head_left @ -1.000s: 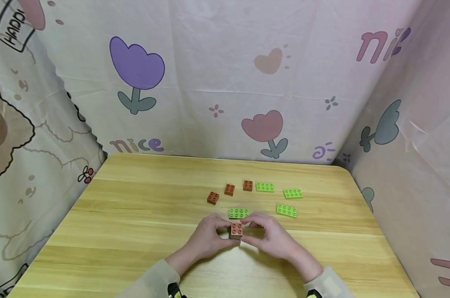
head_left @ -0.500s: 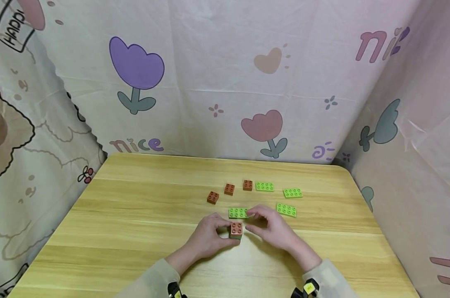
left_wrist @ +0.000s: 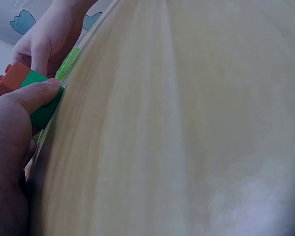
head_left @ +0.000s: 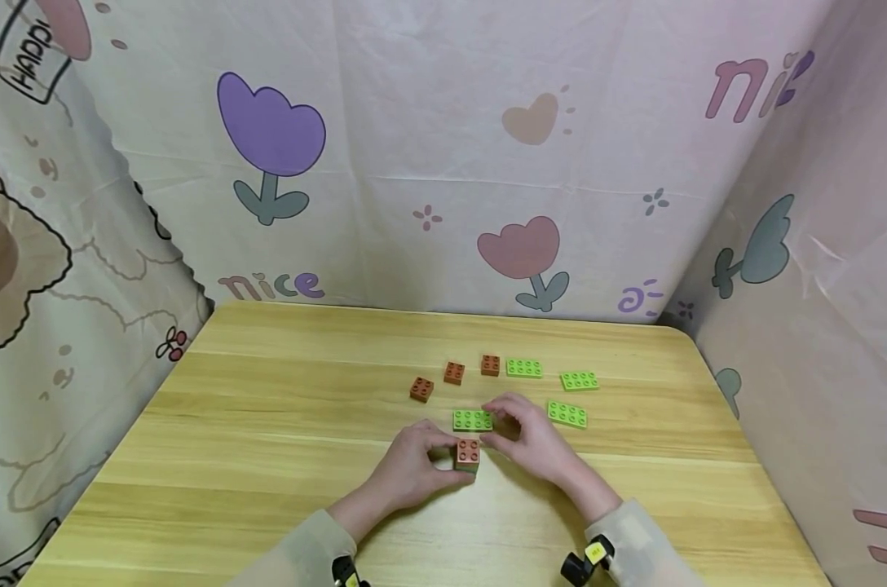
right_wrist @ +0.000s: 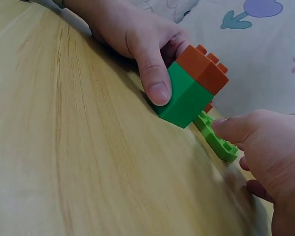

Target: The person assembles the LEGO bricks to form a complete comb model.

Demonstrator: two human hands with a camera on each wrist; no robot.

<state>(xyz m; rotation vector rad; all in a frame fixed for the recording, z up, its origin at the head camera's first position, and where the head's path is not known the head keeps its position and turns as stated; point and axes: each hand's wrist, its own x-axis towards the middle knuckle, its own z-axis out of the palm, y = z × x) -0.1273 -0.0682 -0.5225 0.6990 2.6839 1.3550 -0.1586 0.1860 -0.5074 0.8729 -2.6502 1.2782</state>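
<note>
In the head view, my left hand grips a small two-brick stack between thumb and fingers. Its top is an orange-brown four-stud brick, joined to a darker green brick below. The left thumb lies along the green side. Just behind the stack lies a flat light green eight-stud brick. My right hand hovers at that flat brick's right end, thumb and fingers apart. From the right wrist, its thumb overlaps the brick's edge, while the other fingers are partly hidden.
Farther back on the wooden table lie three loose brown bricks, among them a left one and a right one. Flat light green bricks sit to the right, such as the nearest. A printed cloth hangs behind.
My right hand has let go of the stack and moved back and slightly right, to the end of the flat light green brick. My left hand keeps its hold in the same spot.
</note>
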